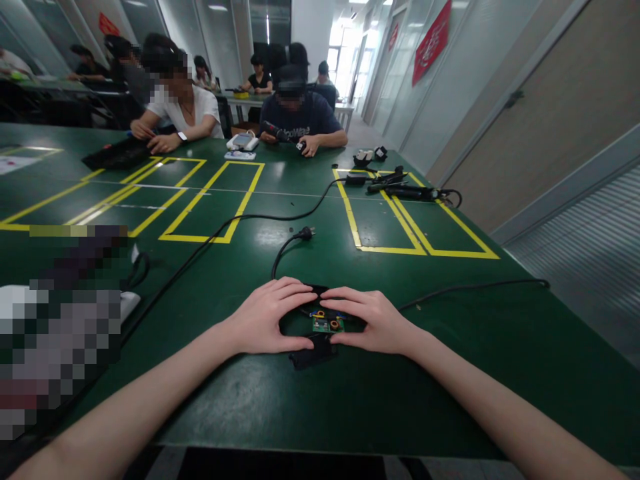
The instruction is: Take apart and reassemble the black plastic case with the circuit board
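A small green circuit board point(320, 325) with copper-coloured coils lies between my hands. A black plastic casing piece point(311, 358) is on its near side, and another dark part shows at the far side under my fingertips. My left hand point(273, 317) curves around the left side, its thumb on the near casing piece and its fingers at the far part. From the right, my right hand point(375, 321) does the same. A black power cord with a plug point(307, 233) runs out beyond my left hand. Another black cord point(470, 287) leads off right.
Yellow tape point(393, 250) marks rectangles on the green table point(240, 393). A long cable point(245, 217) crosses to a black adapter point(356, 181) beside black tools point(405, 190). Two people sit opposite, one handling a dark object. Blurred items lie at the left.
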`<action>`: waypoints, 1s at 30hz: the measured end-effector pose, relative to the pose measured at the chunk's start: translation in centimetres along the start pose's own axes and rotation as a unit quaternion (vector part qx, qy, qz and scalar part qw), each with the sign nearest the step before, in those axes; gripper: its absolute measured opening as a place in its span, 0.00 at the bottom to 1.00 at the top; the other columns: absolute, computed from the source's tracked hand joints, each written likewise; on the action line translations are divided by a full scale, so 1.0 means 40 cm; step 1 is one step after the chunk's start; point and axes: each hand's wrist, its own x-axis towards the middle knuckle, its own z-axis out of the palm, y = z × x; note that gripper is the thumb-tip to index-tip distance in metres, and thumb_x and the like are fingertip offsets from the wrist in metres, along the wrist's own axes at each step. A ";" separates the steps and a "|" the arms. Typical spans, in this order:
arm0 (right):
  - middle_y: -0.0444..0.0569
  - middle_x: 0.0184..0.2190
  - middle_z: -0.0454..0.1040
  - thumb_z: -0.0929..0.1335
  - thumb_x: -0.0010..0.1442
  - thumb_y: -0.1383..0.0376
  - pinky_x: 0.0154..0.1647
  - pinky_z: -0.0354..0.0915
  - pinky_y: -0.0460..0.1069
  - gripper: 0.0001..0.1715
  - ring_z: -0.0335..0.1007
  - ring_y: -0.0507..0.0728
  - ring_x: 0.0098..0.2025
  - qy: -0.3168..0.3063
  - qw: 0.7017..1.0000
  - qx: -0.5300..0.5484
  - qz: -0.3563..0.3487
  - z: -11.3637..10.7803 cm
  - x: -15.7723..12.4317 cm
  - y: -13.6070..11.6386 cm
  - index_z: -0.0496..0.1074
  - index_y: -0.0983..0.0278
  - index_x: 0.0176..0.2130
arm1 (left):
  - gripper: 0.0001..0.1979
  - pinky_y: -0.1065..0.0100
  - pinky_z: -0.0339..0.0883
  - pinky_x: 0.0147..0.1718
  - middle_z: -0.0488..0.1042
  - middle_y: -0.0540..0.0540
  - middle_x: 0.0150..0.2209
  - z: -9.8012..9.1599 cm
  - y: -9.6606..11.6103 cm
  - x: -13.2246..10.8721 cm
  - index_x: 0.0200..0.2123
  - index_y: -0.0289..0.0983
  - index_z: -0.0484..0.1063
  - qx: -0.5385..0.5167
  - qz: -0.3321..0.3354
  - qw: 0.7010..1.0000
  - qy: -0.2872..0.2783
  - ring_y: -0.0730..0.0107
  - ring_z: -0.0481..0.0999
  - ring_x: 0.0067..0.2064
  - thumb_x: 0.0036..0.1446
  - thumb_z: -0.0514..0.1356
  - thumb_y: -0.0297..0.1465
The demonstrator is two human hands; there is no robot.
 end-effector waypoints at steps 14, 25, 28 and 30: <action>0.44 0.24 0.76 0.68 0.72 0.60 0.27 0.57 0.46 0.17 0.71 0.50 0.24 -0.055 0.997 -0.035 0.042 -0.034 -0.018 0.022 0.74 0.64 0.31 | 0.22 0.53 0.75 0.51 0.76 0.39 0.52 -0.024 -0.020 -0.007 0.51 0.38 0.77 -0.035 -0.029 0.999 0.004 0.54 0.75 0.53 0.58 0.70 0.43; 0.45 0.26 0.76 0.67 0.72 0.60 0.28 0.55 0.46 0.17 0.72 0.51 0.26 -0.075 0.990 -0.085 0.088 -0.007 0.016 -0.011 0.73 0.63 0.32 | 0.14 0.62 0.75 0.44 0.77 0.44 0.46 -0.013 -0.008 -0.006 0.45 0.38 0.79 -0.041 -0.072 0.996 0.027 0.62 0.79 0.46 0.58 0.71 0.38; 0.45 0.27 0.77 0.67 0.72 0.60 0.28 0.55 0.46 0.15 0.72 0.52 0.27 -0.073 0.989 -0.083 0.103 0.007 0.025 -0.016 0.73 0.63 0.33 | 0.14 0.65 0.75 0.42 0.76 0.45 0.46 -0.011 -0.007 -0.008 0.44 0.38 0.79 -0.041 -0.091 0.994 0.036 0.64 0.80 0.44 0.58 0.71 0.38; 0.45 0.28 0.77 0.67 0.72 0.60 0.28 0.55 0.46 0.15 0.72 0.52 0.28 -0.056 0.989 -0.080 0.112 0.014 0.024 -0.016 0.72 0.63 0.33 | 0.14 0.65 0.75 0.41 0.76 0.45 0.46 -0.009 -0.007 -0.010 0.44 0.38 0.79 -0.041 -0.102 0.993 0.041 0.64 0.80 0.43 0.58 0.71 0.38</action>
